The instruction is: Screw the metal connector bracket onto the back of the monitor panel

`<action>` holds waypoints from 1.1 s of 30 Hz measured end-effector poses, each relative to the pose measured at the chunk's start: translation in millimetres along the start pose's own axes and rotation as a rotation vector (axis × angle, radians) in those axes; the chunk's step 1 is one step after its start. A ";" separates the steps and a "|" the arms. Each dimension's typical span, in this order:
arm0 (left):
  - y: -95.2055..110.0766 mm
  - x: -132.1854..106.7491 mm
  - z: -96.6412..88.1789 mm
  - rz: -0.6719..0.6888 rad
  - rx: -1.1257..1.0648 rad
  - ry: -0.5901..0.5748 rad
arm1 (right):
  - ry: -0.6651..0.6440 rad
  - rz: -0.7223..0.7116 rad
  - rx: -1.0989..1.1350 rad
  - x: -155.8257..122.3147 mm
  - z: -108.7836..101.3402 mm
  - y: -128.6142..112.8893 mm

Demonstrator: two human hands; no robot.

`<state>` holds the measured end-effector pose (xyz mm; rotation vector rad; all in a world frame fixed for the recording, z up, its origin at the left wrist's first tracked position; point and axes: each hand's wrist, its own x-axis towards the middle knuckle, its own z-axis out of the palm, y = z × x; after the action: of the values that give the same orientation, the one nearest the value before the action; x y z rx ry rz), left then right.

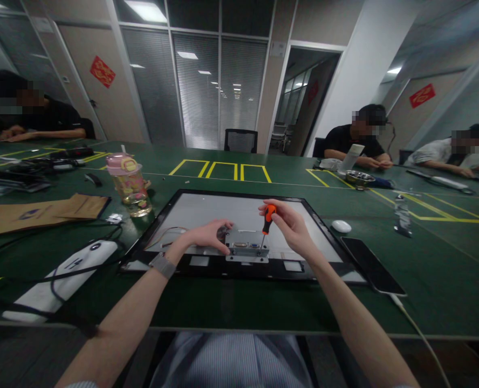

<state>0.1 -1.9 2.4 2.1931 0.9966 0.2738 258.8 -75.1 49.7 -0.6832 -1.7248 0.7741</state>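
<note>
A flat panel (207,207) with a black frame lies on the green table in front of me, its pale side up. Near its front edge sits a metal bracket (245,238) with connector ports along it. My right hand (290,223) grips an orange and black screwdriver (269,214), held nearly upright with its shaft tip down at the bracket's right part. My left hand (215,236) is closed around the bracket's left end, thumb at the front. Thin wires (169,233) run across the panel left of the bracket.
On the left are a white power strip (72,275) with black cables, a brown paper bag (41,212) and a pink-lidded bottle (128,183). To the right lie a white earbud case (341,226) and a phone (372,264) on a cable. Other people sit across the table (231,302).
</note>
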 end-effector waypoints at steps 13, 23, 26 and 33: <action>-1.5 0.5 1.4 0.021 -0.017 0.027 | 0.153 -0.110 -0.239 2.0 -3.5 8.4; -10.8 3.2 1.5 0.059 -0.033 0.009 | 0.188 -0.199 -0.447 -0.1 0.5 -1.7; -11.0 2.9 1.9 0.051 -0.027 0.012 | 0.136 -0.176 -0.372 -0.2 0.4 -2.4; -4.3 1.8 0.5 0.025 -0.012 0.006 | -0.019 0.002 0.018 -1.6 0.0 -0.4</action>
<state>-1.0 1.1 -1.1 2.1965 0.9691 0.2965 259.2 -76.6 49.1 -0.6672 -1.7321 0.7986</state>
